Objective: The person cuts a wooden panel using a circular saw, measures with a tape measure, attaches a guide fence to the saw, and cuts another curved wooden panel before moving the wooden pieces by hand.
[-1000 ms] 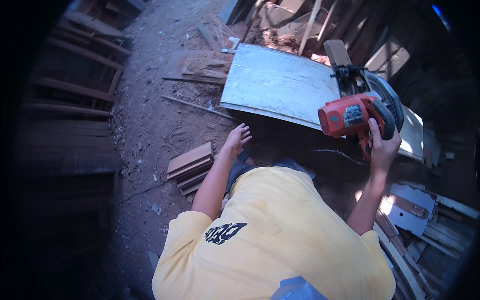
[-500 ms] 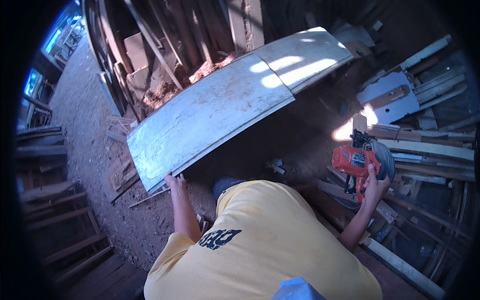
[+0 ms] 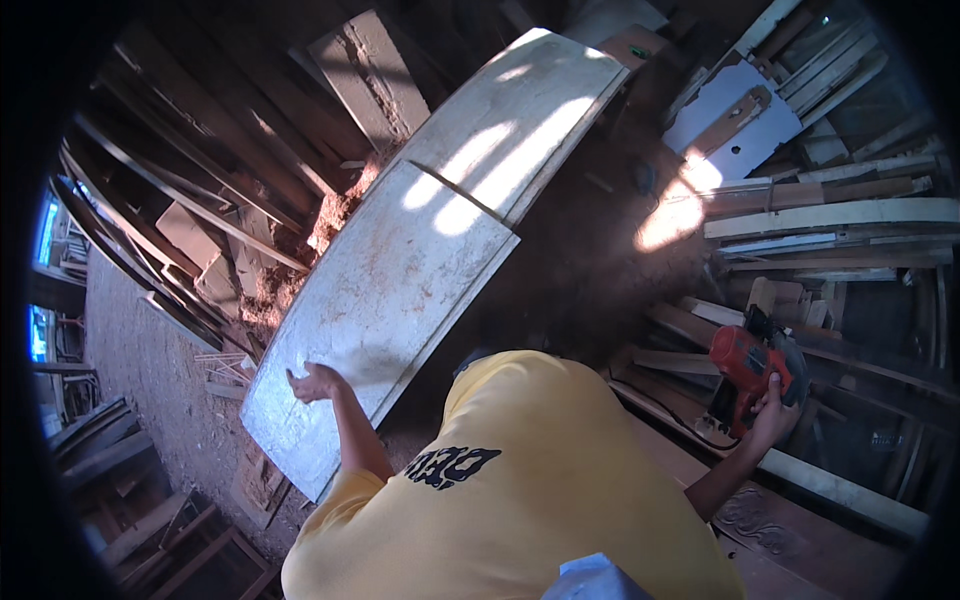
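My right hand (image 3: 768, 412) is wrapped round the handle of a red and black circular saw (image 3: 742, 362), off to the right of my body. The saw is held above stacked lumber, and its round guard is at its right side. My left hand (image 3: 316, 383) is over the near end of a long whitish board surface (image 3: 365, 262), fingers parted and nothing in them. Whether it touches the surface I cannot tell. A step crosses this surface toward its far end, where a second panel (image 3: 508, 135) lies in patches of sunlight.
Planks (image 3: 170, 165) lean beyond the board, with reddish shavings (image 3: 332, 222) at their feet. Strips of lumber (image 3: 840, 217) pile up at the right, near a white sheet with a hole (image 3: 735, 112). A dark cord (image 3: 690, 428) hangs by the saw. Wooden frames (image 3: 195, 555) stand at lower left.
My left hand has left the board's near edge and come over its top. The saw in my right hand has shifted down and rightward. The whole view has turned.
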{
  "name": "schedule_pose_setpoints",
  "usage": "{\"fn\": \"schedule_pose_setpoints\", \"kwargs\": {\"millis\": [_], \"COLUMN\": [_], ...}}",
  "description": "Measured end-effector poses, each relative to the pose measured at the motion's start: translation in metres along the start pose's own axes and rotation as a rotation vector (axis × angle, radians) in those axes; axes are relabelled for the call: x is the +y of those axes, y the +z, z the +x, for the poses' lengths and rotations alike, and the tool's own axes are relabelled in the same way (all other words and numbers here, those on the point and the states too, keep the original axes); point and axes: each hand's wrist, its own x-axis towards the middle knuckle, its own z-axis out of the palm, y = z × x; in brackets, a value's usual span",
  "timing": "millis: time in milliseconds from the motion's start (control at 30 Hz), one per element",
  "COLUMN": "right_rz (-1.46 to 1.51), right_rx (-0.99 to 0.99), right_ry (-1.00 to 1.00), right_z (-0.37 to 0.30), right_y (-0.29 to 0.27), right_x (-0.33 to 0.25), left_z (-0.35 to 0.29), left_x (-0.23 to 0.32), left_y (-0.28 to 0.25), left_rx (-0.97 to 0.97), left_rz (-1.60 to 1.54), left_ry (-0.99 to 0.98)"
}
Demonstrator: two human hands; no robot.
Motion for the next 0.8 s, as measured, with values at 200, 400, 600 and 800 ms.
{"fn": "schedule_pose_setpoints", "kwargs": {"millis": [200, 400, 600, 800], "right_rz": [0.014, -0.008, -0.039, -0.135], "right_rx": [0.155, 0.230, 0.252, 0.085], "right_ry": [0.018, 0.082, 0.126, 0.289], "right_z": [0.006, 0.039, 0.107, 0.236], "right_y": [0.004, 0.026, 0.073, 0.154], "right_x": [0.009, 0.022, 0.032, 0.079], "left_z": [-0.080, -0.186, -0.281, -0.342], "left_x": [0.194, 0.306, 0.313, 0.345], "left_y": [0.128, 0.178, 0.216, 0.207], "left_rx": [-0.419, -0.965, -0.953, -0.901], "left_rz": [-0.319, -0.264, -0.074, 0.093], "left_ry": [0.570, 0.868, 1.035, 1.052]}}
